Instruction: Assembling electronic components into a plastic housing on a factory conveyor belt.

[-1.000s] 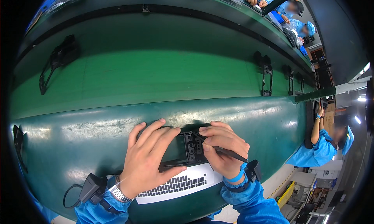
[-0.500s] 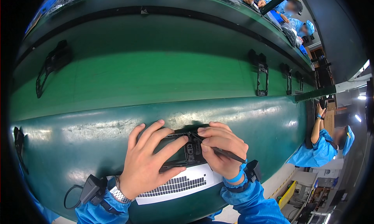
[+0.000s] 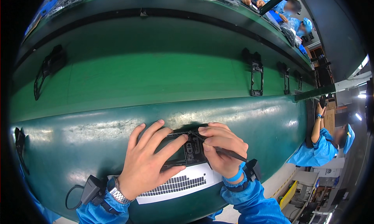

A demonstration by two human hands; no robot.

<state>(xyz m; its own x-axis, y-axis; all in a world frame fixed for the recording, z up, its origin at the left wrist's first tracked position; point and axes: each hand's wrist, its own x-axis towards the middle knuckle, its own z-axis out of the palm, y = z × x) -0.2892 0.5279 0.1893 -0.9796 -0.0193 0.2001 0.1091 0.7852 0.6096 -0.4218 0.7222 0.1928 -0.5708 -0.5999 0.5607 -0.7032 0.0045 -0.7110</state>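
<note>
A black rectangular plastic frame (image 3: 175, 161) lies before me on the dark green table, partly covered by my hands. My left hand (image 3: 146, 161) spans it with spread fingers, the thumb at its near edge and other fingers at its far edge, holding it. The left index fingertip presses beside a small inner part with round openings (image 3: 189, 148). Closed in a pinch, my right hand (image 3: 224, 146) holds slim black tweezers (image 3: 232, 154) over the frame's right end; their tips are hard to make out. Under the frame's near side lies a white sheet (image 3: 177, 187) with rows of small black pieces.
Beyond the table edge runs a green belt (image 3: 156, 76) carrying a black frame (image 3: 47, 70) at left and several more at right, one a frame (image 3: 256, 78). Another black part (image 3: 20, 146) sits at the table's left edge. A co-worker in blue (image 3: 317, 150) sits at right.
The black frames on the green belt have shifted slightly left. My right hand and the tweezers have moved very little; my left hand stays in place.
</note>
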